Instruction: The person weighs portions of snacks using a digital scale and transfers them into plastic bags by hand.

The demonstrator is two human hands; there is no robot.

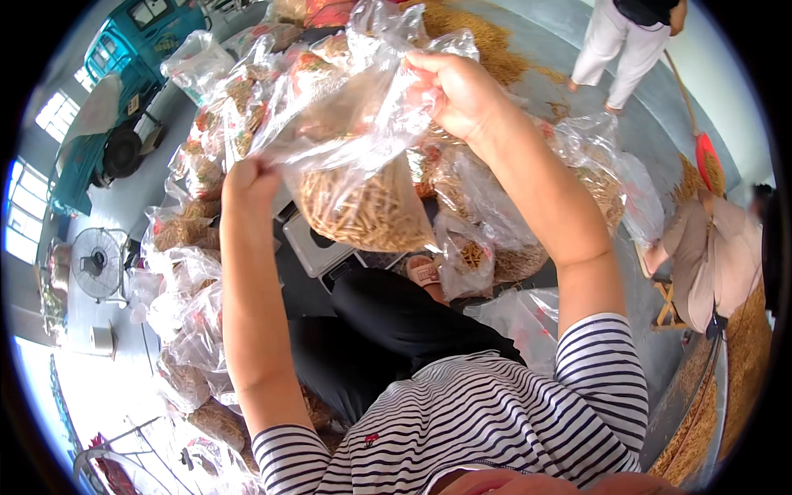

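The clear plastic bag (355,169) of tan stick-like pieces (363,213) hangs in the air beyond the black-trousered legs (379,313). Left hand (250,177): fingers clamped on one upper side. Right hand (445,91): fingers clamped on the opposite upper side. Film: likely soft, slippery. Load: probably light, possibly brittle. Grip gathered upper edges; avoid squeezing the bulge.
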